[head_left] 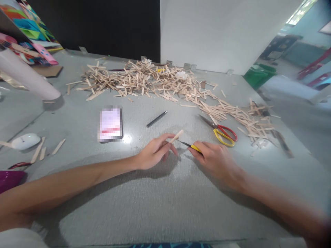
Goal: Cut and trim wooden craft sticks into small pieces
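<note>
Between the thumb and fingers of my left hand (156, 151) is a short wooden stick (178, 135), its rounded end pointing up and to the right. My right hand (216, 158) is closed round a craft knife (196, 148) with a yellow and black handle. The knife's thin dark blade points left, close to the stick; whether the two touch I cannot tell. A pair of scissors (219, 132) with red and yellow handles lies just beyond my right hand. Past my left hand, a dark pen (157, 119) rests on the grey table (144, 210).
A long heap of wooden sticks (144, 81) spreads along the back and right. A phone-like device (110, 124) with a blurred screen lies left of centre. Farther left are a white mouse (26, 141), loose sticks and a pale roll (28, 75). Black and white panels stand behind.
</note>
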Demonstrator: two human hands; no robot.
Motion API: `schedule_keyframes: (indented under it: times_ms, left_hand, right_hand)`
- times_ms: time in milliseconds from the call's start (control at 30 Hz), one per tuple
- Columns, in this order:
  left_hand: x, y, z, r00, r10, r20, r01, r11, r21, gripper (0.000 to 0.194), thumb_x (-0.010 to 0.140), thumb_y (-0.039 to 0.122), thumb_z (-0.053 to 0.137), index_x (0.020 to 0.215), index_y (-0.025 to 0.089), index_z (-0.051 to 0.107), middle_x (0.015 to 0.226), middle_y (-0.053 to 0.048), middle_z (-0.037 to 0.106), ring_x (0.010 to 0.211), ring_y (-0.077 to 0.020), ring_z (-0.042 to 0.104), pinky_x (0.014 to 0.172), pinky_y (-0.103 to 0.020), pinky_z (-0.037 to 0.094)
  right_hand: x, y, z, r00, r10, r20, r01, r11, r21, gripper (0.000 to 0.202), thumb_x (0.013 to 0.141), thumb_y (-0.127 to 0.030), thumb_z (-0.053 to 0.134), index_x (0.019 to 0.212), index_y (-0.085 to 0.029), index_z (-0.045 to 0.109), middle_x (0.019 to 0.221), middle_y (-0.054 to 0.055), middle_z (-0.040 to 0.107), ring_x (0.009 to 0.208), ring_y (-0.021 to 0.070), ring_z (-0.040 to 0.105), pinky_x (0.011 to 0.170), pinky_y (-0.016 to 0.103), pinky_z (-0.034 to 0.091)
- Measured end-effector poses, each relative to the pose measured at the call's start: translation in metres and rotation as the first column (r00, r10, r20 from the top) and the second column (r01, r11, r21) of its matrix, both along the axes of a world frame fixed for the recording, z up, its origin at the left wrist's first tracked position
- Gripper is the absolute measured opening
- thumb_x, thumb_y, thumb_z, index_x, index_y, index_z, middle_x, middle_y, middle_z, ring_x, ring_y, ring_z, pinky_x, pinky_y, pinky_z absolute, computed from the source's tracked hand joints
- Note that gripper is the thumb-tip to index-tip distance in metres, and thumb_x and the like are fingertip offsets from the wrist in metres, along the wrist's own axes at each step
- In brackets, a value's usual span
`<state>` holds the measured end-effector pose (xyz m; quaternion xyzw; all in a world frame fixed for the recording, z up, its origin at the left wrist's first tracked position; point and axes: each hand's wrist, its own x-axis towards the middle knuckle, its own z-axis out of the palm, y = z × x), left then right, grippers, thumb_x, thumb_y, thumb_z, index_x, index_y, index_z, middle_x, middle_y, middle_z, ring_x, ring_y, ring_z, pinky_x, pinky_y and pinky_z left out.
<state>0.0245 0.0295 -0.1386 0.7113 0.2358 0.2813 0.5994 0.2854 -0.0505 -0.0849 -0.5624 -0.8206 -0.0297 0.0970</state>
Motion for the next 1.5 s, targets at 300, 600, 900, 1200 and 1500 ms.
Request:
schedule_keyframes:
  times_ms: [300, 600, 900, 1200, 1500]
  left_hand:
    - [0.001, 0.0, 0.001, 0.997, -0.073, -0.039, 0.074, 0.997, 0.026, 0.026, 0.117, 0.039, 0.044, 0.138, 0.024, 0.039, 0.09, -0.002, 0.079, 0.055, -0.0116, 0.056, 0.054, -0.023, 0.045]
    - [0.001, -0.002, -0.001, 0.998, -0.051, -0.022, 0.051, 0.999, 0.015, 0.023, 0.12, 0.044, 0.039, 0.134, 0.026, 0.033, 0.089, -0.001, 0.077, 0.052, -0.0103, 0.052, 0.051, -0.022, 0.043]
    - [0.001, 0.0, -0.012, 1.0, -0.007, 0.029, 0.006, 0.999, 0.05, 0.048, 0.12, 0.054, 0.038, 0.154, 0.025, 0.022, 0.098, -0.004, 0.078, 0.051, -0.0091, 0.05, 0.05, -0.023, 0.042]
    - [0.003, 0.0, -0.005, 1.0, 0.002, -0.007, -0.002, 0.994, 0.106, 0.047, 0.121, 0.05, 0.038, 0.155, 0.022, 0.026, 0.099, -0.006, 0.079, 0.053, -0.0091, 0.051, 0.051, -0.022, 0.045]
    - [0.001, -0.001, -0.006, 1.0, -0.011, -0.023, 0.013, 0.994, 0.107, 0.032, 0.121, 0.046, 0.034, 0.145, 0.026, 0.027, 0.099, -0.006, 0.079, 0.052, -0.0101, 0.052, 0.051, -0.022, 0.045]
  right_hand:
    - [-0.001, 0.001, -0.001, 0.999, -0.013, -0.051, 0.007, 0.995, -0.104, 0.047, 0.121, -0.047, 0.042, 0.093, -0.02, 0.068, 0.073, 0.005, 0.07, 0.059, 0.0185, 0.055, 0.06, 0.035, 0.022]
    - [-0.009, 0.0, 0.006, 0.955, -0.111, -0.274, -0.006, 0.919, -0.394, 0.027, 0.112, -0.034, 0.053, 0.087, -0.025, 0.052, 0.072, -0.001, 0.061, 0.065, 0.019, 0.053, 0.065, 0.034, 0.033]
    - [-0.01, -0.005, 0.008, 0.892, -0.109, -0.439, -0.066, 0.929, -0.364, 0.019, 0.112, -0.034, 0.049, 0.113, -0.023, 0.064, 0.09, 0.004, 0.072, 0.078, 0.0221, 0.065, 0.075, 0.034, 0.044]
    - [-0.014, -0.005, 0.009, 0.869, -0.088, -0.487, -0.129, 0.909, -0.395, 0.021, 0.112, -0.032, 0.049, 0.094, -0.024, 0.057, 0.072, -0.003, 0.057, 0.063, 0.0167, 0.046, 0.065, 0.033, 0.034]
    - [-0.017, -0.005, 0.012, 0.865, -0.104, -0.49, -0.129, 0.899, -0.419, 0.02, 0.111, -0.032, 0.048, 0.093, -0.024, 0.054, 0.072, -0.004, 0.053, 0.064, 0.0161, 0.043, 0.066, 0.033, 0.032]
